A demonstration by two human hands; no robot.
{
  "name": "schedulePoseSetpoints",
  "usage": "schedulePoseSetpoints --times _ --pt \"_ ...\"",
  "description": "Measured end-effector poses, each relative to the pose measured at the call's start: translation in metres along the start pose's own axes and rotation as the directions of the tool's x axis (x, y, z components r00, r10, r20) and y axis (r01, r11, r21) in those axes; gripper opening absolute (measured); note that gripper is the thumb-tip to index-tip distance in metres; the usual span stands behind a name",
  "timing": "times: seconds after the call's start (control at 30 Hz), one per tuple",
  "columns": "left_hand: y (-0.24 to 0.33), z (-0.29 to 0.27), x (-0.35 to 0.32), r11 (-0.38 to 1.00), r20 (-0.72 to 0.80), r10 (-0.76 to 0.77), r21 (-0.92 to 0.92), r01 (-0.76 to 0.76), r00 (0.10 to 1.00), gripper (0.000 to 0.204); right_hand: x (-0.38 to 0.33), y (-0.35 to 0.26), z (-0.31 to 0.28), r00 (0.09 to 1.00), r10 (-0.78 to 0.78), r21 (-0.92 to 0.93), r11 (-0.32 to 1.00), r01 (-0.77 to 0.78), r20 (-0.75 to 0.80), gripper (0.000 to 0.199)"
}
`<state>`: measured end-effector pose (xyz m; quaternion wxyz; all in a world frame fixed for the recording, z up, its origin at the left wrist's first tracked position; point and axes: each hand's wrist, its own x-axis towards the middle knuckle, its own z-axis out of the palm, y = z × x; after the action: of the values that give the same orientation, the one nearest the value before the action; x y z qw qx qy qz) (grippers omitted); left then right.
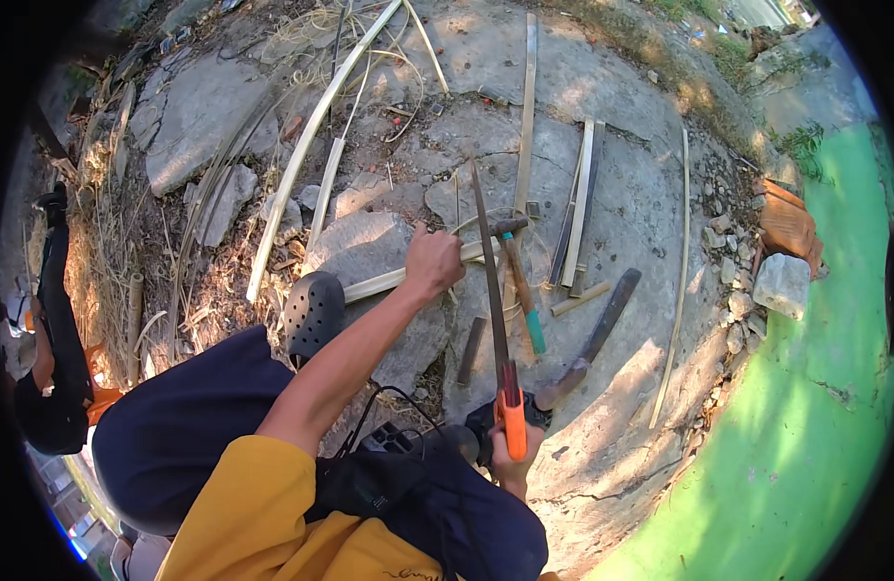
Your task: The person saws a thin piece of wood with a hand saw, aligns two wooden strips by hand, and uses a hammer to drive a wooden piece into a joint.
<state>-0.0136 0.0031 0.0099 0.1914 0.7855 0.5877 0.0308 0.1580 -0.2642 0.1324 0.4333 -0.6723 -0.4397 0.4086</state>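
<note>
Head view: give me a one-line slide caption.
Left hand pins a bamboo strip on stone while right hand holds an orange-handled saw over it; hammer beside.

Left hand (433,261) at frame centre, arm extended up from lower left, bare forearm, yellow sleeve at shoulder, fingers curled shut in grip. Right hand (513,455) low centre, close to body, fist clenched, knuckles upward.

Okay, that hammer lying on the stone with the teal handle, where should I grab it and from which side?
Grip the hammer by its teal handle end, the part nearest you, coming from the lower right. The dark head points away, up by the left hand and the bamboo strip, and the saw in the right hand runs close along its left, so that side looks crowded.
</note>
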Motion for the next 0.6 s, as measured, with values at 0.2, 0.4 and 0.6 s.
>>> schedulePoseSetpoints --times 0.2,0.4,0.6 --pt "0.001 -0.004 -0.003 1.0 0.003 0.001 0.002 -0.001 1.0 0.014 0.076 -0.007 0.03 0.991 -0.004 -0.133 0.991 0.021 0.13 0.007" --pt "0.007 0.006 -0.004 1.0 -0.025 0.003 0.009 -0.002 1.0 0.015 -0.002 0.01 0.003 0.987 -0.149 -0.091 0.986 0.143 -0.054 0.01" --pt "0.0 0.0 -0.005 1.0 0.069 -0.024 0.013 0.023 0.997 0.014 0.048 0.006 0.022 0.989 0.023 -0.185 0.983 0.005 0.146 0.021"
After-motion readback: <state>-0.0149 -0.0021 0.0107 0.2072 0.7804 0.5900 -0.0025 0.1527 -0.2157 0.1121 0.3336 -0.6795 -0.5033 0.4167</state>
